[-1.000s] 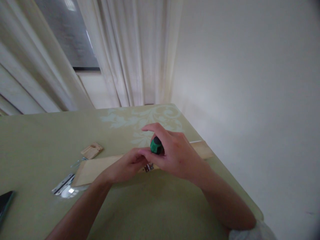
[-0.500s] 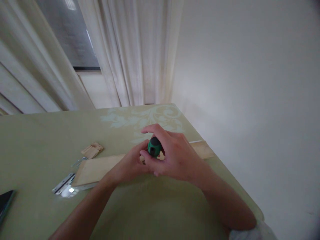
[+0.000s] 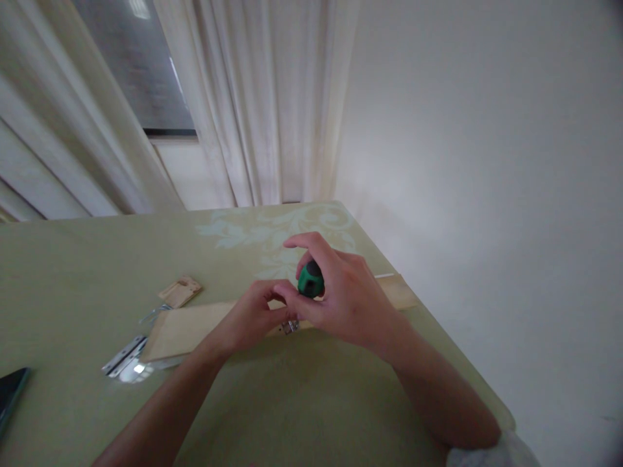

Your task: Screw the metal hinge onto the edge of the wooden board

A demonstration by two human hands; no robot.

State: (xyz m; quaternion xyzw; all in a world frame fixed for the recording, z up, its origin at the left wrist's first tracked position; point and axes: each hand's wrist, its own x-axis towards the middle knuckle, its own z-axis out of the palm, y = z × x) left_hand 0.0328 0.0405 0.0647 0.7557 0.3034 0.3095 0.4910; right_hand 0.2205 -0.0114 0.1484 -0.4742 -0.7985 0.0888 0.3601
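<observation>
My right hand (image 3: 343,295) is wrapped around a green screwdriver with a black end cap (image 3: 310,280), held upright with its butt toward me; the shaft is hidden. Close beside it, my left hand (image 3: 256,318) has thumb and fingers bent together in a pinch, and what they hold is hidden. Just below the fingertips a small shiny metal fitting (image 3: 291,326) sits at the near edge of a long wooden board (image 3: 195,327). The board lies across the table under both hands.
Left of the board lie a silver metal strip, perhaps a hinge or slide (image 3: 124,357), and a small wooden piece (image 3: 180,290). A dark phone-like object (image 3: 12,392) is at the left edge of the green table (image 3: 97,266). A wall (image 3: 487,162) borders the right side.
My right hand and the screwdriver have shifted slightly right and up. The metal fitting now shows below the fingers, where it was mostly covered before.
</observation>
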